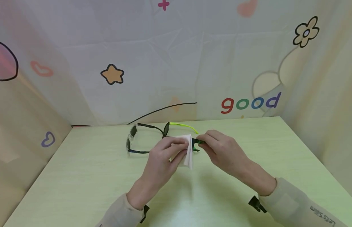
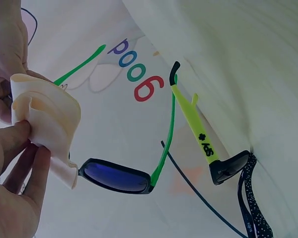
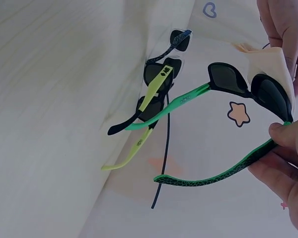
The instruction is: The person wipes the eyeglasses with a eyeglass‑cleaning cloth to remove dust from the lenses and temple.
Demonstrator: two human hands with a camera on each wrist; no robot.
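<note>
My left hand [image 1: 161, 157] pinches a folded white cloth [image 1: 188, 159] between thumb and fingers. In the right wrist view, the cloth lies against one lens of black-framed sunglasses [image 3: 228, 79] with green temples. My right hand [image 1: 225, 148] grips these sunglasses by a temple close to its hinge, with thumb and fingers around it. Held up above the table, the sunglasses have both temples unfolded. The left wrist view shows the other lens [image 2: 116, 177], bluish and uncovered, while the cloth hides the lens near my right hand.
Behind my hands, sunglasses with a clear frame [image 1: 128, 143] and dark temples stand on the pale table [image 1: 79, 183]. Beside them are black sunglasses [image 1: 166, 128] with yellow temples, partly hidden by my left hand. A printed curtain [image 1: 153, 69] encloses the table's back and sides.
</note>
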